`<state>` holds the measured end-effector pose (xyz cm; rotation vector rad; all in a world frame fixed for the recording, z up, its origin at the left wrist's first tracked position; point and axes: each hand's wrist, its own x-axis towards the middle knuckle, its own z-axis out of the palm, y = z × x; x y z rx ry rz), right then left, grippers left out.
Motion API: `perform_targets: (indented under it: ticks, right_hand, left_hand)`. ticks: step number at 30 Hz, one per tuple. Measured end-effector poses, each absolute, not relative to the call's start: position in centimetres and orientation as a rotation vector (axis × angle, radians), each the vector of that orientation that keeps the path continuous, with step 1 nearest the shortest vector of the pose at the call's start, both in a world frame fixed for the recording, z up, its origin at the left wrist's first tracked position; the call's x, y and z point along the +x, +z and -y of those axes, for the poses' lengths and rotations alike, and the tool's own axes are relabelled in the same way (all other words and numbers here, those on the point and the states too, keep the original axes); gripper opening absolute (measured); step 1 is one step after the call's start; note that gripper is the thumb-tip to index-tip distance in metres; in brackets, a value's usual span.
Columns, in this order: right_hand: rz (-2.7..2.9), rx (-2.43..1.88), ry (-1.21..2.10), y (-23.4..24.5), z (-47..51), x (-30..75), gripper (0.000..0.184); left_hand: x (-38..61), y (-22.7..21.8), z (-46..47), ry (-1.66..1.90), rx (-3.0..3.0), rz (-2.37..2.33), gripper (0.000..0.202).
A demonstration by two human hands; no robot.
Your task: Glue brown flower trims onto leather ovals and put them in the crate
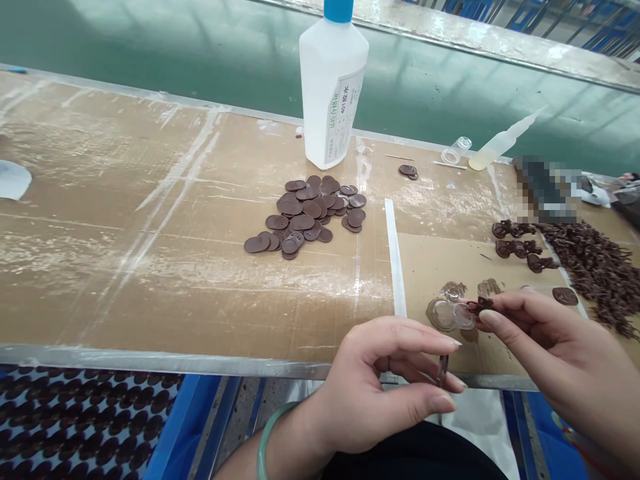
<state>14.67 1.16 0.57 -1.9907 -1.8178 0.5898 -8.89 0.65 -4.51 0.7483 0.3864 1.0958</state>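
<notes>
My left hand (395, 373) pinches a thin brown oval disc (443, 370) edge-on between thumb and fingers, just past the table's near edge. My right hand (540, 340) is closed on a small dark brown twisted piece (481, 307), gripped between thumb and index finger. That piece is at the rim of a small transparent round dish (464, 316); whether it touches cannot be made out. Beside it sits another transparent dish (443, 313), with wet-looking stains around both. Further left lies a loose pile of brown oval discs (310, 210).
Behind the pile stands a large white bottle (333, 93) with a blue cap. A small squeeze bottle (505, 140) lies at the back right. Brown twisted pieces (585, 260) are heaped at right, near several assembled pieces (517, 249). A blue crate (185, 427) sits below left.
</notes>
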Motion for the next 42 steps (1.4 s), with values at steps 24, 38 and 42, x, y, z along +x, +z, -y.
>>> perform_targets:
  ticks: [24,38,42]
  right_hand:
    - [1.724,-2.059,0.516,1.0,-1.3,12.8,0.032]
    - [1.726,-2.064,0.487,0.9,-1.1,12.8,0.032]
    - [1.699,-2.077,0.495,0.8,-1.0,13.0,0.034]
  left_hand:
    - [-8.8,-4.5,-0.6,1.091,0.736,-0.402,0.032]
    - [-8.7,-4.6,-0.7,1.110,0.734,-0.371,0.034]
    - [-8.7,-4.5,-0.6,1.121,0.722,-0.354,0.038]
